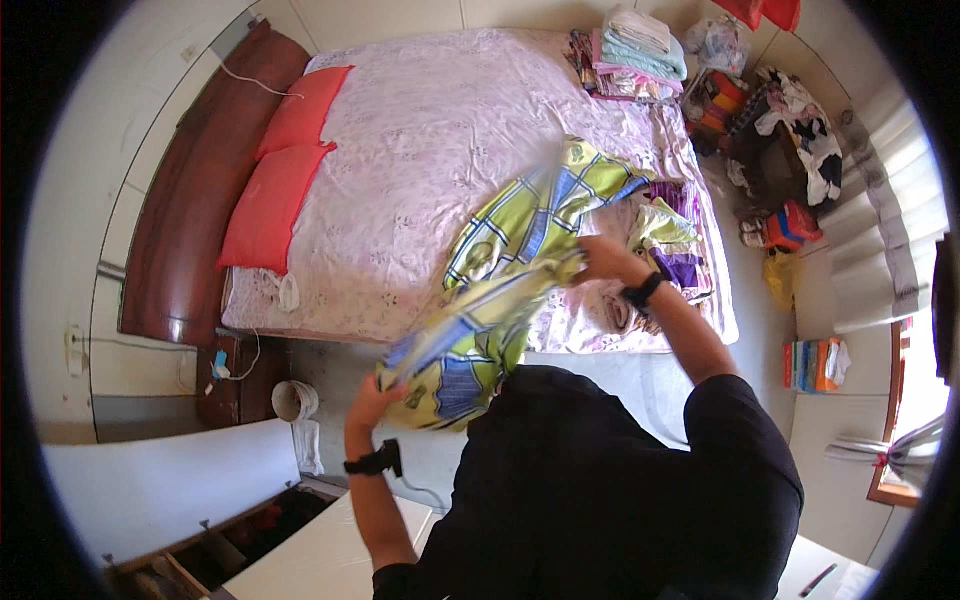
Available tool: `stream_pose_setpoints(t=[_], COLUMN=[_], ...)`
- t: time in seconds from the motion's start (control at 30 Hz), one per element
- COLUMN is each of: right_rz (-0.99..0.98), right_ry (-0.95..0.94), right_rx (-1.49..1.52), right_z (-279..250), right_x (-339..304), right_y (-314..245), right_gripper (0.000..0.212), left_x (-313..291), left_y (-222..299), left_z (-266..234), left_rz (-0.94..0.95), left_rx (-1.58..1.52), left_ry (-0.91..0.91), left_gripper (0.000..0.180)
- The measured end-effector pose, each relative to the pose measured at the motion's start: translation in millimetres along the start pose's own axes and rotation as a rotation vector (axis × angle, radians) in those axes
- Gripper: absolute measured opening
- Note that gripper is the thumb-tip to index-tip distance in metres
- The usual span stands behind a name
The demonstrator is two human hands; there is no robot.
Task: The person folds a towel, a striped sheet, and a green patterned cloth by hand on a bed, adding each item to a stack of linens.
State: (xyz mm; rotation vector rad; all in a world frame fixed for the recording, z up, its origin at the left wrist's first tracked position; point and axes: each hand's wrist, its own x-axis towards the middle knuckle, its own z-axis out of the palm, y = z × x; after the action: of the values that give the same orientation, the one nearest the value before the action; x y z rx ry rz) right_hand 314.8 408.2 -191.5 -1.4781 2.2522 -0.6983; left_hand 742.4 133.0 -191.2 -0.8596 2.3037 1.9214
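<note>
A yellow-green cloth with blue and white checks (500,225) is stretched between my hands, its near part smeared by motion. My left hand (375,400) grips one edge of it, out past the near side of the bed. Higher up and to the right, my right hand (603,262) has its fingers closed on another part of the edge. The far part of the cloth spreads over the bed (390,190), which has a pale pink flowered sheet. Close to my right hand lies a purple and green folded cloth (672,235) at the bed's right end.
Two red pillows (275,205) lie against the brown headboard (215,180). Folded bedding (640,55) is stacked at the far right corner. Clothes cover a chair (805,140) beyond the bed. A white bin (295,400) stands at the near left, by an open storage box (230,530).
</note>
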Motion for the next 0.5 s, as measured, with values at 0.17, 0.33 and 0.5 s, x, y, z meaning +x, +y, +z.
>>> stream_pose_setpoints(t=[0.17,0.33,0.5], right_rz=[0.505,0.468,0.416], right_ry=[0.074,0.302,0.678], right_rx=[-0.358,-0.458,-0.118], right_z=[-43.3,26.9,59.1], right_x=[-35.7,-41.6,-50.0], right_y=[62.1,65.6,29.6], right_gripper=[0.014,0.014,0.006], left_x=[-16.7,23.8,54.7], left_y=[60.4,109.5,104.3], left_z=[-75.5,-125.2,-204.2], left_rz=[-0.11,-0.001,0.148], left_rx=[0.771,1.132,1.111], left_ry=[0.097,0.425,0.731], left_gripper=[0.029,0.013,0.012])
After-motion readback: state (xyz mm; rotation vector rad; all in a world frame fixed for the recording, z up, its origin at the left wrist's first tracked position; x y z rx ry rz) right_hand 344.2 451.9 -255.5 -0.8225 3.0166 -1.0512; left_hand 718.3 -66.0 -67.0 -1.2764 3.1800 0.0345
